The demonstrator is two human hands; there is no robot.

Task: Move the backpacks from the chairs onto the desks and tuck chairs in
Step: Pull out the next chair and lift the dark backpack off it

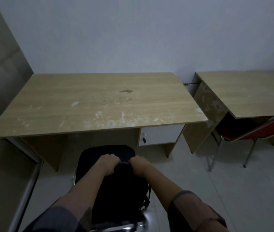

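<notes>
We held the black backpack point(116, 195) on the black chair point(89, 158), left hand point(108, 164) and right hand point(140, 165) each closing its grip round the top. Tabletop point(99, 101) lay just ahead, probably the drop spot.

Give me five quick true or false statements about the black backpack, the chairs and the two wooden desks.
1. Both hands, left and right, grip the top of the black fabric backpack. True.
2. The backpack lies on the near light wooden desk. False: it sits on the black chrome-framed chair.
3. That chair is tucked under the desk. False: it stands out in front.
4. A red padded chair stands at the second wooden desk. True.
5. The near desk's top shows white scuffs. True.
</notes>
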